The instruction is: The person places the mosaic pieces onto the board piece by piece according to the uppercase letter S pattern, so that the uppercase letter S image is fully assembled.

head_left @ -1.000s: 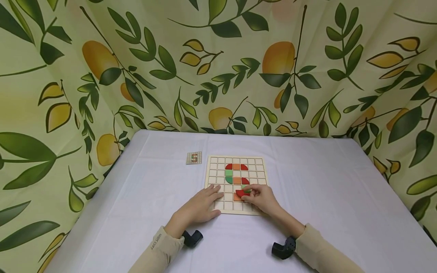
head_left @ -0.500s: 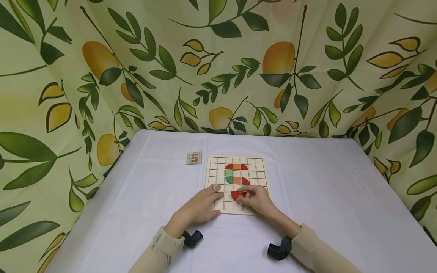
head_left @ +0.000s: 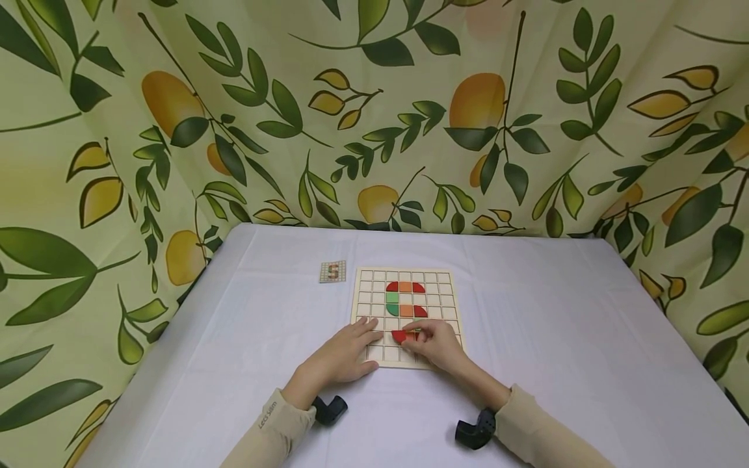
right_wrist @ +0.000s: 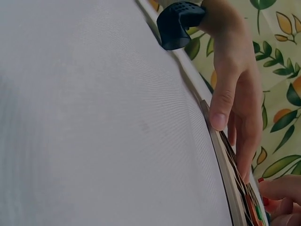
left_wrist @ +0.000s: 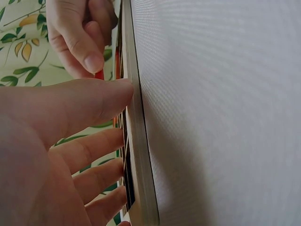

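A square wooden grid board [head_left: 441, 299] lies on the table, with red, orange and green tiles in several cells of its middle columns. On its near left part rests my left hand [head_left: 346, 351], fingers spread flat; the left wrist view shows the thumb [left_wrist: 108, 96] at the board's edge. My right hand [head_left: 440, 344] pinches a red quarter-round tile [head_left: 398, 336] between thumb and fingertips, low over the near rows, beside an orange tile [head_left: 410, 337]. That hand partly hides the tiles beneath it. In the left wrist view, the red tile's edge shows below the right thumb [left_wrist: 93, 62].
A small card [head_left: 332, 271] printed with a coloured S-shaped pattern on a grid lies beyond the board's far left corner. White cloth [head_left: 544, 338] covers the table. A leaf-and-fruit patterned curtain [head_left: 409, 130] hangs behind. Black camera mounts sit at both wrists.
My right hand has moved left and slightly nearer with the red tile, from over the near right tiles to the cell left of the orange one. My left hand has stayed in place.
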The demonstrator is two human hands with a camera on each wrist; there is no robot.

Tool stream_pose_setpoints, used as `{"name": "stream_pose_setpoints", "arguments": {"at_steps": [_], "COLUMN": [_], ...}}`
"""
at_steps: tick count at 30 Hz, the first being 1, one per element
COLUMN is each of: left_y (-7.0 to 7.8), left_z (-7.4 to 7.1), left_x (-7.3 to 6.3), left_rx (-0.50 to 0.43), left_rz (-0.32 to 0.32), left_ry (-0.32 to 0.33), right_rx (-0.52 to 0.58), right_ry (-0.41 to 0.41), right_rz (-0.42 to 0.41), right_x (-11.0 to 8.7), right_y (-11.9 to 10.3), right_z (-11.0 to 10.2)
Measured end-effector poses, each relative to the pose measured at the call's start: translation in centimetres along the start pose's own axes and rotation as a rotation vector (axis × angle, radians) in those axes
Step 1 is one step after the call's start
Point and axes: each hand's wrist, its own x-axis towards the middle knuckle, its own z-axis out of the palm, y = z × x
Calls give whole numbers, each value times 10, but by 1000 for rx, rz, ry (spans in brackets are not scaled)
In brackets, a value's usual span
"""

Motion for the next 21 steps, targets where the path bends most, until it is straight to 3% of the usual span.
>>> {"name": "stream_pose_setpoints", "arguments": {"at_steps": [21], "left_y": [-3], "left_z": [3], "left_x": [1], "left_rx": [8], "left_rz": [7], "left_ry": [12], "right_rx": [5], "right_ry": [-17], "right_rz": [50], "right_x": [1], "right_y": [-5], "right_z": [12]}}
